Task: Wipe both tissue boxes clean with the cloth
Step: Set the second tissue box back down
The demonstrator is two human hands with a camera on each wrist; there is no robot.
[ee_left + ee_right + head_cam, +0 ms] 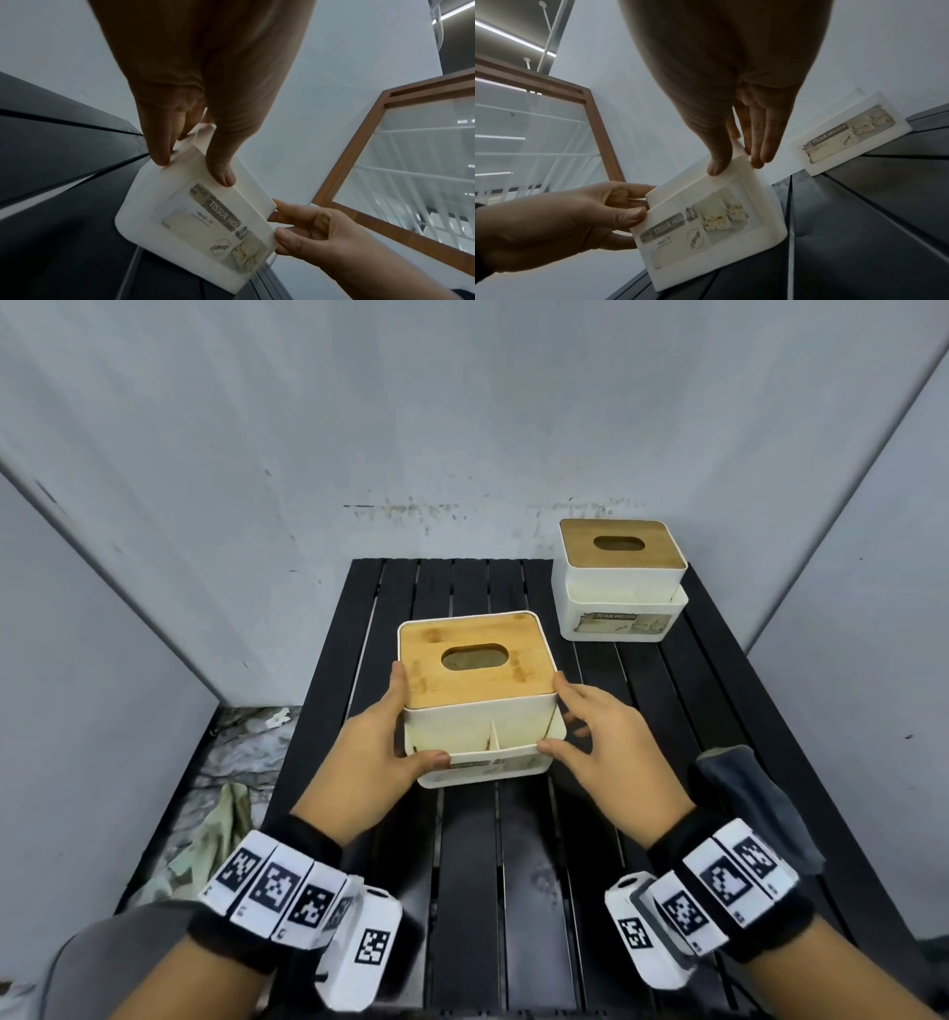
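Left hand (372, 746) and right hand (598, 737) clamp the near tissue box (480, 701) from either side, thumbs pinching its front rim, fingers along its walls. It sits at frame centre on the black slatted table (539, 891). The second tissue box (619, 580) stands upper right; the grey cloth (744, 788) lies at right.

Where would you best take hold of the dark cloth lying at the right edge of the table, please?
Pinch the raised fold at the near end of the cloth, coming from above with the right hand, which is closest. It lies crumpled, so the fold gives the grip something to pinch.
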